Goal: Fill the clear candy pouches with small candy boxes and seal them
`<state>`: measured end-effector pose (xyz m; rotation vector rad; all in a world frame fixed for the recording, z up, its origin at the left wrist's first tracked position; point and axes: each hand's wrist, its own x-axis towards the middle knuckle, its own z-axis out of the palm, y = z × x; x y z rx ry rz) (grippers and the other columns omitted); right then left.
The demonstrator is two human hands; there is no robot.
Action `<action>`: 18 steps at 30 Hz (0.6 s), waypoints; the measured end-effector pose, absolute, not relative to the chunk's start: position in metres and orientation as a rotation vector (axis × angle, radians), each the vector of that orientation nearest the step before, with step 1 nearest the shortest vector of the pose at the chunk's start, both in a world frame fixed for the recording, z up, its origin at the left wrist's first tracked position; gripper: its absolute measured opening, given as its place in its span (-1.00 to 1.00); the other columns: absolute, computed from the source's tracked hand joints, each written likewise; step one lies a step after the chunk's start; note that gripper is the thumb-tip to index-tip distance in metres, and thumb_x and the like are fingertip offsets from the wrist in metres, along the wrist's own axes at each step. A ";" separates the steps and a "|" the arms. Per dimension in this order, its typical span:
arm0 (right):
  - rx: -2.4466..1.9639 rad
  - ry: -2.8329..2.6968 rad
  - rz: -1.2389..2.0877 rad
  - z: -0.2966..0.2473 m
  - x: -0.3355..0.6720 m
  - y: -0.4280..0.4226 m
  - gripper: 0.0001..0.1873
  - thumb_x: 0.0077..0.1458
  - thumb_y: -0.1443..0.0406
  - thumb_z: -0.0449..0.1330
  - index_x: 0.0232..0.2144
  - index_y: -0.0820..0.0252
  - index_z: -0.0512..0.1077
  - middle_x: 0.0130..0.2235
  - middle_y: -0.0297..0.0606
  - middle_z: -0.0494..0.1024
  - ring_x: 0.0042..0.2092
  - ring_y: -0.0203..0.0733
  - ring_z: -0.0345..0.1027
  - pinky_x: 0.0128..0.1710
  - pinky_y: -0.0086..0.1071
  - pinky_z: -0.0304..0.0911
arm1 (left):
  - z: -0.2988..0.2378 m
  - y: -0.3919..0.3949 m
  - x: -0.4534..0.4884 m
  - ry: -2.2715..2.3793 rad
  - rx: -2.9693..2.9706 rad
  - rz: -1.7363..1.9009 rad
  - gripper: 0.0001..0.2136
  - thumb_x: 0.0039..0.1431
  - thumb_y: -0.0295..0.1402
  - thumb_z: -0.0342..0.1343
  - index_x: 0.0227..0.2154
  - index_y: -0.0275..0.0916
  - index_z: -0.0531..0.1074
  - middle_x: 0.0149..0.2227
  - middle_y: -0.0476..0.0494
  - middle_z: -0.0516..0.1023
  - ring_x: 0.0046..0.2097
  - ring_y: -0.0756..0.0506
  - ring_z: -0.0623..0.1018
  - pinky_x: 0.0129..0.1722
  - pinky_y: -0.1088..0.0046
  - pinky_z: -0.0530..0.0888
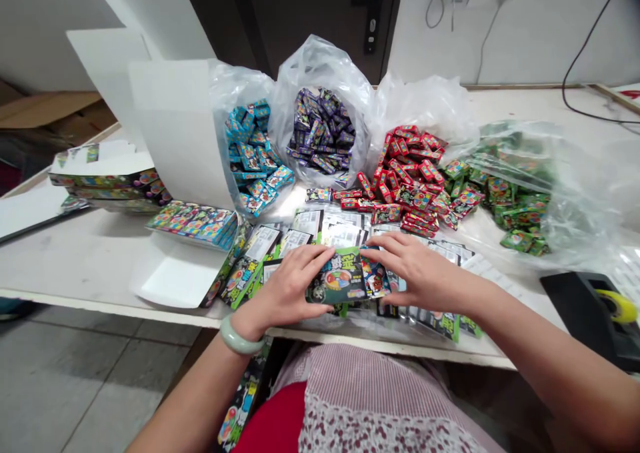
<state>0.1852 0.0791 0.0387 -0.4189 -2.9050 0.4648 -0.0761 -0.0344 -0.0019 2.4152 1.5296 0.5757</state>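
Note:
My left hand (287, 286) and my right hand (417, 269) both grip a small printed carton (340, 281) just above the table's near edge, one hand at each end. The carton is dark green with a colourful ball picture. A small pack (376, 278) sits at its right end under my right fingers. Flat printed carton blanks (300, 239) lie spread under and behind my hands. A pale green bangle (240, 339) is on my left wrist.
Behind stand plastic bags of small packs: blue (253, 153), purple (320, 129), red (407, 166), green (510, 196). An open white box (175, 126) and filled cartons (107, 179) are at left. A black tape dispenser (593, 309) sits at right.

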 end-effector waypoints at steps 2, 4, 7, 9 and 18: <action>-0.429 -2.831 0.626 0.034 0.183 0.081 -0.15 -0.06 0.17 0.39 0.21 0.20 0.12 0.18 0.06 0.26 0.18 0.13 0.16 0.14 -0.02 0.21 | -0.002 -0.035 -0.074 1.522 2.399 0.622 -0.12 -0.04 -0.17 0.32 0.29 -0.18 -0.02 0.19 -0.31 0.22 0.20 -0.32 0.27 0.18 0.02 0.29; -0.499 -2.675 0.795 0.027 0.182 0.080 -0.07 -0.08 0.13 0.41 0.23 0.15 0.05 0.23 0.07 0.16 0.25 0.11 0.08 0.20 -0.01 0.14 | -0.002 -0.035 -0.071 1.574 2.374 0.679 -0.11 -0.05 -0.18 0.33 0.29 -0.19 -0.02 0.17 -0.32 0.24 0.18 -0.32 0.29 0.17 0.03 0.31; -0.712 -2.397 0.980 0.016 0.179 0.071 -0.30 0.01 0.13 0.34 0.14 0.04 0.16 0.24 -0.03 0.13 0.28 0.09 0.03 0.20 0.02 0.13 | 0.001 -0.036 -0.067 1.735 2.328 0.756 -0.13 -0.07 -0.22 0.34 0.27 -0.22 0.02 0.14 -0.35 0.26 0.16 -0.34 0.30 0.15 -0.01 0.31; -0.807 -2.237 1.198 0.009 0.175 0.060 -0.48 0.09 0.15 0.27 0.07 -0.01 0.23 0.19 -0.10 0.22 0.21 0.04 0.15 0.09 -0.03 0.26 | 0.005 -0.036 -0.063 1.799 2.292 0.814 -0.15 -0.08 -0.26 0.34 0.25 -0.25 0.03 0.13 -0.38 0.26 0.16 -0.36 0.30 0.15 -0.03 0.31; -0.864 -1.962 1.227 0.018 0.182 0.059 -0.76 0.12 0.32 0.16 -0.13 0.04 0.41 -0.26 -0.33 0.37 -0.44 -0.35 0.21 -0.44 -0.40 0.21 | -0.006 -0.031 -0.016 1.380 1.407 1.382 -0.58 0.25 -0.37 0.05 0.15 -0.08 0.17 -0.06 -0.18 0.44 -0.09 -0.10 0.50 -0.09 0.31 0.47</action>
